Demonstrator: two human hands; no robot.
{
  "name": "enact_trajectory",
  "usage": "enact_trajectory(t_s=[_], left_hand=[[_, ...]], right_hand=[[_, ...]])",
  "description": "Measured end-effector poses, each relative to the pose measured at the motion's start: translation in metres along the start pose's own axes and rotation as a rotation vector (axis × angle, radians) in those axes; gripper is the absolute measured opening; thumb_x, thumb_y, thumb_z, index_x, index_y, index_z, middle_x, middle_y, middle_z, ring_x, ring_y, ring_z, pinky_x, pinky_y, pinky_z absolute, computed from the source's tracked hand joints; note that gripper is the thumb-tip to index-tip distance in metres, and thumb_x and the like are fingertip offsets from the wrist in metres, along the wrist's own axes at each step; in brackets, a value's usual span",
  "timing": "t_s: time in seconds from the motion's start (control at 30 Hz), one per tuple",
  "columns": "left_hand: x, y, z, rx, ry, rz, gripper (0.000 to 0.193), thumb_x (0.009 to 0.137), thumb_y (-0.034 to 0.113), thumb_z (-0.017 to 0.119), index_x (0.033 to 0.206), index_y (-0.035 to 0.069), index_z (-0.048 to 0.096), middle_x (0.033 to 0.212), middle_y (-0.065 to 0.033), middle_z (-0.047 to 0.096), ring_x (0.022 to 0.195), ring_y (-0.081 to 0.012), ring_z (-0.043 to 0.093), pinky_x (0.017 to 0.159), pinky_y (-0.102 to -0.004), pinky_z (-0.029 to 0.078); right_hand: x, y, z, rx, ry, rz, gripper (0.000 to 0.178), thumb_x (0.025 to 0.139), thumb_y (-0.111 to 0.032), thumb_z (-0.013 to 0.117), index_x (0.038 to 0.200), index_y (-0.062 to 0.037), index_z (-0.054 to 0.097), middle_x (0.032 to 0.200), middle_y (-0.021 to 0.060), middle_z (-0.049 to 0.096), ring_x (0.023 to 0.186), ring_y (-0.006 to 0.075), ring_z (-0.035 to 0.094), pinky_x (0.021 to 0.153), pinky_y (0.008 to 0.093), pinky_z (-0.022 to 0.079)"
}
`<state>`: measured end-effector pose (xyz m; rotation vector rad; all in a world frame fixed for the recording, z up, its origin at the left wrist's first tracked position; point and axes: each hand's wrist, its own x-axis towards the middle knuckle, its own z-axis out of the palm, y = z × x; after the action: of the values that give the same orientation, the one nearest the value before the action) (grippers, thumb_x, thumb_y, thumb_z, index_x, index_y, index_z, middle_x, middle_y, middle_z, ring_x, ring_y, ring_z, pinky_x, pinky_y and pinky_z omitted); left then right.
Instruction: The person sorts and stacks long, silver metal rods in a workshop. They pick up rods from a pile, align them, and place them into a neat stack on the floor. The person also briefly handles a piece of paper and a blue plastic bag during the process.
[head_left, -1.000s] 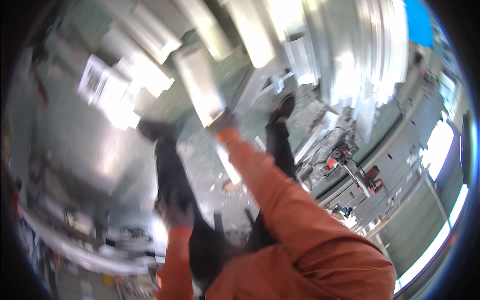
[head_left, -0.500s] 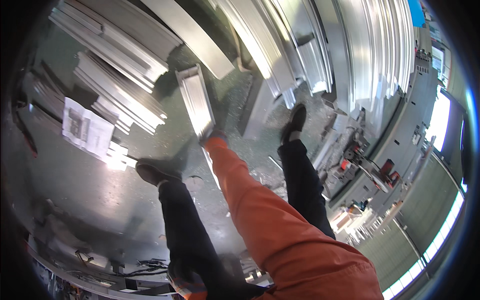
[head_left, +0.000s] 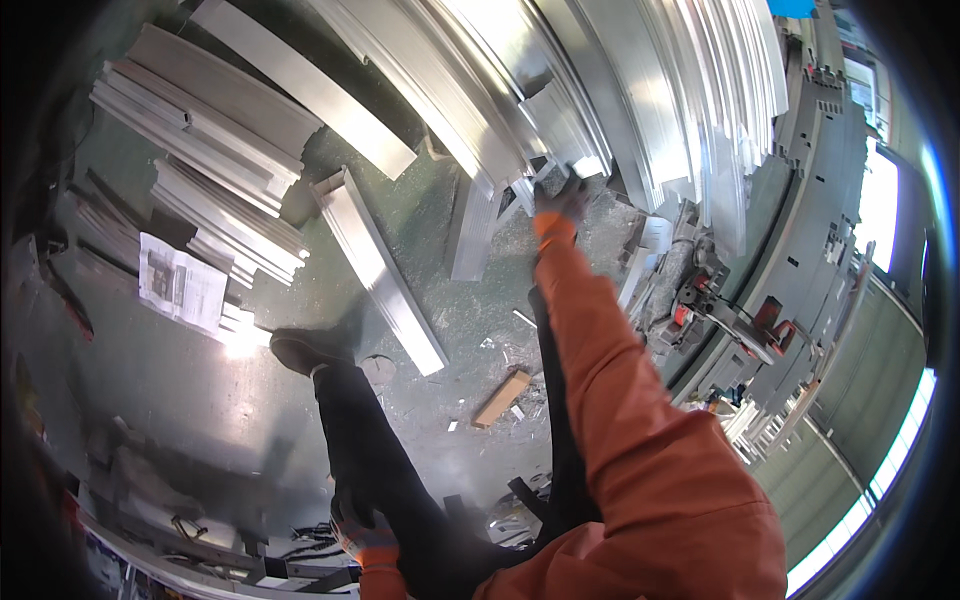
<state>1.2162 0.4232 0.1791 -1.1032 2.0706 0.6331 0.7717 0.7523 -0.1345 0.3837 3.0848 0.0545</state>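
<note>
Wooden block (head_left: 501,398), paper sheet (head_left: 181,284)

White printed sheet (head_left: 182,287) atop left profiles

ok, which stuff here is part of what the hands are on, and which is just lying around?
In hand:
right hand, gloved, reaching into the long aluminium profiles
left hand, low beside the leg, holding nothing visible

Lying about:
loose channel section on the floor
wooden block
printed sheet on stacked profiles

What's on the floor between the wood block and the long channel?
Head view: only green floor with small metal scraps between wood block and long channel.
</note>
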Motion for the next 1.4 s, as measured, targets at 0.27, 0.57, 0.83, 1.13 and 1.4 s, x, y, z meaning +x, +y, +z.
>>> enact_trajectory(t_s=[0.27, 0.57, 0.83, 1.13, 1.4], left_hand=[[-0.001, 0.026, 0.013, 0.117, -0.028, -0.023, 0.062, 0.074, 0.024, 0.069, 0.132, 0.011, 0.054, 0.131, -0.0187, 0.054, 0.118, -0.0405, 0.052, 0.1, -0.0479, 0.042], [0.0, 0.032, 0.023, 0.13, -0.015, -0.044, 0.063, 0.074, 0.029, 0.068, 0.133, 0.012, 0.055, 0.131, -0.0176, 0.054, 0.121, -0.0376, 0.051, 0.104, -0.0465, 0.039], [-0.003, 0.025, 0.013, 0.058, -0.029, -0.132, 0.065, 0.072, 0.031, 0.067, 0.132, 0.01, 0.055, 0.13, -0.0183, 0.054, 0.119, -0.0409, 0.049, 0.103, -0.0492, 0.039], [-0.006, -0.007, 0.003, -0.053, -0.031, -0.172, 0.063, 0.071, 0.034, 0.067, 0.127, 0.008, 0.057, 0.127, -0.0197, 0.055, 0.116, -0.0407, 0.05, 0.101, -0.0501, 0.039], [0.0, -0.055, -0.009, -0.213, -0.019, -0.176, 0.061, 0.072, 0.031, 0.066, 0.128, 0.007, 0.057, 0.123, -0.02, 0.057, 0.112, -0.0412, 0.053, 0.099, -0.0507, 0.04]], right_hand=[[0.109, 0.012, -0.004, -0.354, -0.411, -0.221, 0.05, 0.083, -0.02, 0.056, 0.132, -0.0169, 0.048, 0.13, 0.0143, 0.052, 0.107, 0.0369, 0.063, 0.09, 0.045, 0.052], [0.065, 0.062, -0.045, 0.282, -0.123, -0.181, 0.016, 0.08, -0.017, 0.06, 0.092, -0.0074, 0.066, 0.088, 0.0179, 0.066, 0.086, 0.0407, 0.065, 0.073, 0.0487, 0.052], [-0.101, 0.004, -0.033, 1.229, -0.981, 0.162, 0.018, 0.079, -0.002, 0.064, 0.096, -0.0069, 0.062, 0.078, 0.0015, 0.061, 0.066, 0.0122, 0.058, 0.058, 0.0276, 0.049], [-0.278, -0.23, -0.022, 0.978, -1.382, -0.327, 0.03, 0.087, -0.012, 0.061, 0.115, -0.0005, 0.061, 0.097, 0.0045, 0.065, 0.085, 0.0129, 0.06, 0.073, 0.0288, 0.051], [-0.33, -0.431, -0.004, 0.455, -0.821, -0.738, 0.048, 0.076, -0.016, 0.064, 0.124, -0.0112, 0.056, 0.113, 0.0212, 0.063, 0.102, 0.0346, 0.064, 0.086, 0.043, 0.051]])
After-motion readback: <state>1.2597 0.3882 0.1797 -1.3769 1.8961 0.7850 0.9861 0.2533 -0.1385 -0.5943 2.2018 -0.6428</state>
